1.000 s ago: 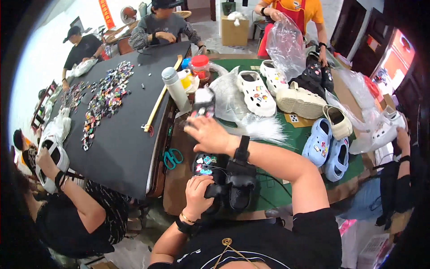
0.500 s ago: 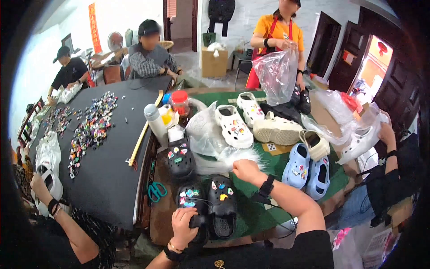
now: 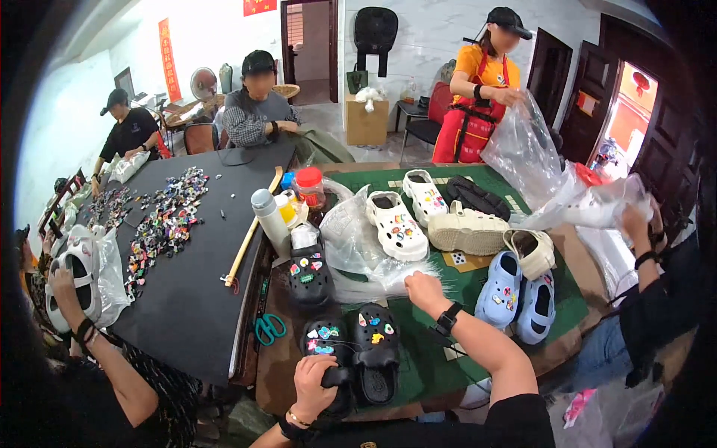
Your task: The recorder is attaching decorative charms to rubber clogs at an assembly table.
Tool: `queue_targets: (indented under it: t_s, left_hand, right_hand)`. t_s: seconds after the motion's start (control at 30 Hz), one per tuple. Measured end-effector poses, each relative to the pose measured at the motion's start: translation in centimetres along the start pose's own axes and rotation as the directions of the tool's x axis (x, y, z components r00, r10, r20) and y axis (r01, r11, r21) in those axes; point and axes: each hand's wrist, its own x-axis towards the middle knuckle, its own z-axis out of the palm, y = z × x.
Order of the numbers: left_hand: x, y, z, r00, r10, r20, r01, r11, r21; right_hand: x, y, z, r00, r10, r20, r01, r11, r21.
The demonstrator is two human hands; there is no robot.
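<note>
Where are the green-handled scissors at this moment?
In the head view, the green-handled scissors lie on the brown table edge, left of the black clog shoes with colourful charms and beside the black table mat, ahead of the left hand.

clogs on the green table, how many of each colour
black clogs: 3, two by the left hand, one further up the table
white clogs: 2
cream clogs: 2
light blue clogs: 2
total: 9
The right hand rests on a clear plastic bag, on no clog.
</note>
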Motion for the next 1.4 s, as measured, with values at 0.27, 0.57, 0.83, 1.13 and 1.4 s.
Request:
queue_targets:
  t_s: [0.27, 0.57, 0.83, 1.13, 1.4]
  left_hand:
    - [0.3, -0.1, -1.7, 0.984, 0.052, 0.17, -0.053, 0.999, 0.003]
    - [1.4, 0.0, -2.2, 0.972, 0.133, 0.193, -0.115, 0.988, -0.104]
    - [1.1, 0.0, -0.8, 0.971, 0.176, 0.16, -0.16, 0.981, -0.109]
    - [1.8, 0.4, -2.1, 0.949, 0.177, 0.26, -0.156, 0.983, -0.101]
    - [1.5, -0.7, -3.1, 0.951, 0.094, 0.294, -0.087, 0.996, -0.036]
  right_hand:
    - [-0.3, 0.6, -1.7, 0.993, 0.067, -0.096, -0.046, 0.977, 0.207]
    - [0.9, 1.0, -3.7, 0.99, 0.116, -0.081, -0.025, 0.706, 0.707]
    - [2.6, 6.3, -9.8, 0.971, 0.154, -0.182, 0.058, 0.587, 0.807]
    - [-3.2, 3.1, -17.6, 0.908, 0.289, -0.305, 0.129, 0.498, 0.857]
    - [-11.5, -6.9, -12.2, 0.979, -0.109, 0.174, -0.038, 0.734, 0.678]
